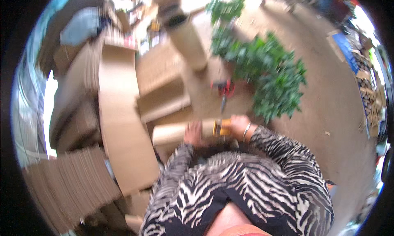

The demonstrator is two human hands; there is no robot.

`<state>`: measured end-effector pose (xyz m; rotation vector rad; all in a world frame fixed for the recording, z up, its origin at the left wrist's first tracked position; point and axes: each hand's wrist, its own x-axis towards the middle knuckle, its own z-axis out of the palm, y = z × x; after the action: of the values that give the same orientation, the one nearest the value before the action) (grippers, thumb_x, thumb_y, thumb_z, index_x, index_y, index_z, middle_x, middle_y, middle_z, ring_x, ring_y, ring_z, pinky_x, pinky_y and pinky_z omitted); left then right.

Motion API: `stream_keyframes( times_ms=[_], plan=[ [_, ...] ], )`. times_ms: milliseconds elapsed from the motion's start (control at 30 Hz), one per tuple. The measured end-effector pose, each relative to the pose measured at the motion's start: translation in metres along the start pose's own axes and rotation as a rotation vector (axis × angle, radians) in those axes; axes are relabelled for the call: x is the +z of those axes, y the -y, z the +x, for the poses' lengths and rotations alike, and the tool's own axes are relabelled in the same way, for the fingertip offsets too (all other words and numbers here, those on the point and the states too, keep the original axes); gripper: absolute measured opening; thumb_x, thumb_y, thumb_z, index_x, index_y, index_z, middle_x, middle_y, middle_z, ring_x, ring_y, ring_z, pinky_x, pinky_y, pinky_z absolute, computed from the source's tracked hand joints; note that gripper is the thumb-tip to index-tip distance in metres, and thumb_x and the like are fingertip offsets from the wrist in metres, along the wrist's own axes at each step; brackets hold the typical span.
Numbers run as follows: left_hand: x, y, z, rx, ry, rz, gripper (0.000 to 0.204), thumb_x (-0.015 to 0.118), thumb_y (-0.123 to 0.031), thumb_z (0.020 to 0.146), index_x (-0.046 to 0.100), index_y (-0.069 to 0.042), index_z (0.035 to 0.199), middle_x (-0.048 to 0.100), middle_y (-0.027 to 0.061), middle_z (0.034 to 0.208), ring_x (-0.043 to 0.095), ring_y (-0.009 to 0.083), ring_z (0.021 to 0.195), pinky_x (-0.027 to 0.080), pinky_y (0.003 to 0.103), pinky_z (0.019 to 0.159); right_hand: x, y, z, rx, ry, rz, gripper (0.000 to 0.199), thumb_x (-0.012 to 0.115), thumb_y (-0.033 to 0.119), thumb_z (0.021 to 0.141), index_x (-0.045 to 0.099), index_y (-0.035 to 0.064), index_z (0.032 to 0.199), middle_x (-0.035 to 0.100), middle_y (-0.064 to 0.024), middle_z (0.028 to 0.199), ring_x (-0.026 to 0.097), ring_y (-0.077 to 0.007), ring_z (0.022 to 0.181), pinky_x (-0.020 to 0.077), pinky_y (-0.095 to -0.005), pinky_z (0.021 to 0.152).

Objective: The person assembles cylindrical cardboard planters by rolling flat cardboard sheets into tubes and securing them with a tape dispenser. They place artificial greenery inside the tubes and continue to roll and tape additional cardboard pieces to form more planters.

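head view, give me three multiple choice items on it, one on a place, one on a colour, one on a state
1. Where does the green leafy plant lie relative to the hands?
A. ahead of them and to the right, on the floor
B. on the stack of cardboard at the left
C. under the left forearm

2. What colour is the small thing at the right hand?
A. blue
B. yellow
C. white

3. How does the left hand stand?
A. raised in the air, apart from everything
B. resting on the cardboard piece
C. tucked into a pocket

Answers:
1. A, the leaves spread over the bare floor beyond the right hand.
2. B, a yellow patch shows just beside the right hand's fingers.
3. B, the fingers lie on the tan cardboard, though blur hides the exact grip.
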<state>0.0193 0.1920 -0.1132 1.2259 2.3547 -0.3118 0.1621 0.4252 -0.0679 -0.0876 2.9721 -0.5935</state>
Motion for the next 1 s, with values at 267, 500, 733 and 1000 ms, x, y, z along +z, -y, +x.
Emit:
stream_keyframes(
  times_ms=[267,500,733,1000],
  plan=[
    [0.052,0.011,0.015,0.019,-0.254,0.017,0.108,0.079,-0.058,0.058,0.034,-0.009,0.144,0.041,0.0114,0.145,0.035,0.0294,0.136,0.029,0.054,0.106,0.004,-0.005,0.009,0.085,0.243,0.037,0.042,0.061,0.032,0.08,0.059,0.0404,0.121,0.069,-0.0062,0.098,0.068,-0.0284,0.092,0.056,-0.0426,0.071],
    [0.036,-0.005,0.013,0.044,-0.254,-0.063,0.035,0.055,-0.034,0.088,0.049,-0.016,0.118,0.052,0.0076,0.124,0.048,0.0275,0.121,0.039,0.05,0.09,0.002,-0.001,-0.014,0.115,0.112,0.09,0.03,0.064,0.027,0.073,0.067,0.0261,0.103,0.069,-0.0078,0.094,0.067,-0.0314,0.091,0.0548,-0.0451,0.07],
    [0.016,0.005,0.001,0.09,-0.178,-0.081,0.055,0.062,-0.039,0.083,0.046,-0.014,0.13,0.049,0.0114,0.134,0.047,0.0307,0.126,0.042,0.047,0.097,-0.013,0.008,-0.009,0.069,0.184,0.102,0.034,0.066,0.026,0.073,0.065,0.0242,0.107,0.069,-0.0067,0.101,0.063,-0.0296,0.103,0.0539,-0.0441,0.079],
    [0.027,0.031,0.014,0.096,-0.027,-0.191,0.072,0.062,-0.047,0.081,0.039,-0.017,0.142,0.04,0.0139,0.147,0.041,0.0346,0.133,0.036,0.043,0.108,-0.022,0.011,-0.016,0.049,0.205,0.064,0.022,0.058,0.023,0.084,0.064,0.0223,0.105,0.068,-0.0064,0.101,0.066,-0.0285,0.098,0.0546,-0.0435,0.075]
  ],
)
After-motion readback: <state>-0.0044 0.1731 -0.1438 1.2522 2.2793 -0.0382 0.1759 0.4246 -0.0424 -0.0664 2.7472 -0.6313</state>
